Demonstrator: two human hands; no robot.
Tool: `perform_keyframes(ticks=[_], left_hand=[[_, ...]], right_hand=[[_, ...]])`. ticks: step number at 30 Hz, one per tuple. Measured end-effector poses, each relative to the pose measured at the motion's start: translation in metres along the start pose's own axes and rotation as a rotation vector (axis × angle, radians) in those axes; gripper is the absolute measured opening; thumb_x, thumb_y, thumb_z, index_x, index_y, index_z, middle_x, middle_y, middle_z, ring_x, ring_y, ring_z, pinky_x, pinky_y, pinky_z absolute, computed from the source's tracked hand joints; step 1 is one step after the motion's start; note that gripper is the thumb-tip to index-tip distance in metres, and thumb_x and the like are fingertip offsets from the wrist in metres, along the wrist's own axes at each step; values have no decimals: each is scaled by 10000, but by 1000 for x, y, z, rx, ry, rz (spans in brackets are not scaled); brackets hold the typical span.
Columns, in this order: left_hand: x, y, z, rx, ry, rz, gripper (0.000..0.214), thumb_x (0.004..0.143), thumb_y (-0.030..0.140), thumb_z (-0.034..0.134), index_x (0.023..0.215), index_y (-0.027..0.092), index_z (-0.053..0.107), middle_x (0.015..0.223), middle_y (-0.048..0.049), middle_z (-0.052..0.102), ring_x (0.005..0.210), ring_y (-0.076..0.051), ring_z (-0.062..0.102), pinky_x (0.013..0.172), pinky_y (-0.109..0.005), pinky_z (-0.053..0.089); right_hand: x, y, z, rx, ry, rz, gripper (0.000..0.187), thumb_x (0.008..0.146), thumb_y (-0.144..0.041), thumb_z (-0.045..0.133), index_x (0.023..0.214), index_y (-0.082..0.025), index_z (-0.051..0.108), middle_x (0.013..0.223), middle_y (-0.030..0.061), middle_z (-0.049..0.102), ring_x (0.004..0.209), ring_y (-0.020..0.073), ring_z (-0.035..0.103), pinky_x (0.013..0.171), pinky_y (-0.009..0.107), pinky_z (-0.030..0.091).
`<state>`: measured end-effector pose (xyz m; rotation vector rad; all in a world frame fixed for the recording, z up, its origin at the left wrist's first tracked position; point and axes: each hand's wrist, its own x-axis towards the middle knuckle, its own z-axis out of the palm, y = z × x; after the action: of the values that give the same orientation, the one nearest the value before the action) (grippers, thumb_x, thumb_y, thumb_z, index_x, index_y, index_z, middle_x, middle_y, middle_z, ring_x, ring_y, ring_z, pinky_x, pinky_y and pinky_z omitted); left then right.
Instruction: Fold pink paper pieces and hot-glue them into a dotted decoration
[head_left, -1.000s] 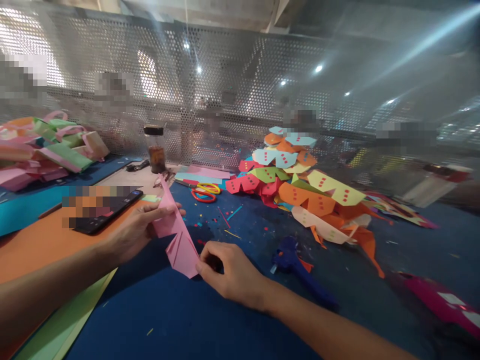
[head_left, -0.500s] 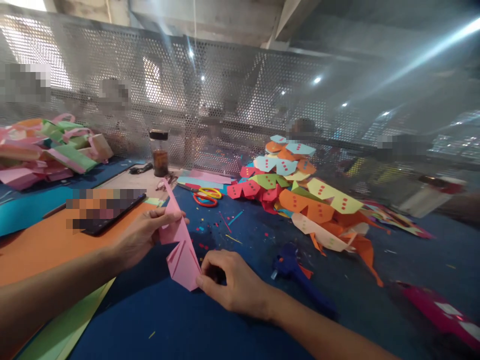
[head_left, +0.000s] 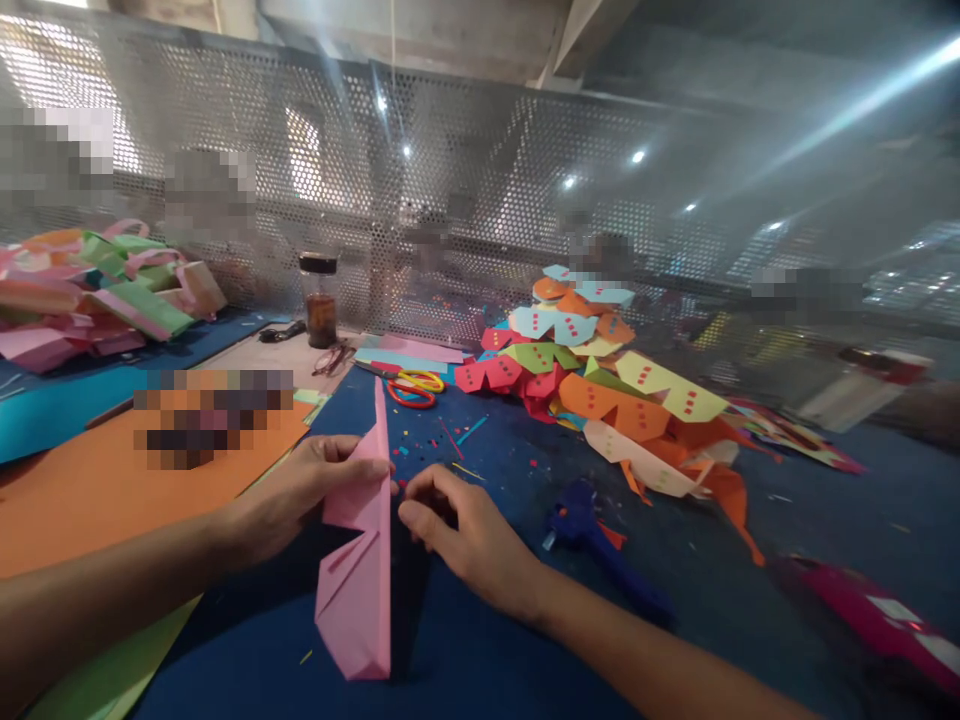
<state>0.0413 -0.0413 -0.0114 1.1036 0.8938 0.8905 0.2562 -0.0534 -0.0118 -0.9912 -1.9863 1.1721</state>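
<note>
A folded pink paper piece with a notched edge and a narrow folded strip along its right side stands nearly upright over the blue table. My left hand grips it near its middle, thumb on the front and the other fingers partly hidden behind. Just right of the strip, my right hand is loosely curled, with a gap between thumb and forefinger and nothing seen in it. Beyond the paper lie scissors with red and yellow handles. To the right of my right hand rests a blue glue gun.
Colourful cut-paper pieces are heaped at right centre, and folded paper strips at back left. An orange sheet lies left under a blurred item. A dark-lidded jar stands behind. A magenta tool lies far right. Paper scraps dot the table.
The pink paper has turned more upright, its lower end swinging toward me. My right hand has let go of its lower edge and moved slightly up and away. My left hand keeps its hold.
</note>
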Motion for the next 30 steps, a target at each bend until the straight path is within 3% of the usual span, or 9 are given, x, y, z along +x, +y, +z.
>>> perform_keyframes(ticks=[6, 11, 21, 30], left_hand=[[-5, 0, 17, 9, -87, -65, 270, 731, 418, 835, 731, 165, 742, 617, -1, 642, 491, -90, 508, 478, -194, 374], [-7, 0, 24, 62, -109, -119, 304, 701, 432, 851, 751, 152, 744, 612, 10, 623, 515, -85, 491, 498, -186, 366], [7, -4, 37, 54, 23, -5, 366, 743, 480, 795, 716, 130, 688, 625, 1, 609, 519, -74, 451, 504, -188, 298], [4, -4, 36, 63, 8, -25, 331, 745, 454, 793, 750, 136, 701, 691, -22, 659, 558, -94, 506, 529, -198, 336]], right_hand=[[7, -4, 2, 171, 111, -10, 208, 928, -382, 606, 998, -187, 615, 819, 3, 642, 736, 140, 588, 708, 289, 480], [11, -6, 0, 257, 153, -6, 160, 874, -343, 652, 893, -184, 647, 785, -12, 632, 736, 137, 593, 727, 279, 493], [17, 1, -10, 220, 219, -8, 178, 874, -358, 635, 807, -194, 654, 724, -22, 618, 681, 134, 576, 697, 282, 489], [15, 5, -11, 203, 197, -49, 101, 854, -284, 646, 857, -187, 672, 765, -17, 661, 709, 133, 607, 727, 287, 507]])
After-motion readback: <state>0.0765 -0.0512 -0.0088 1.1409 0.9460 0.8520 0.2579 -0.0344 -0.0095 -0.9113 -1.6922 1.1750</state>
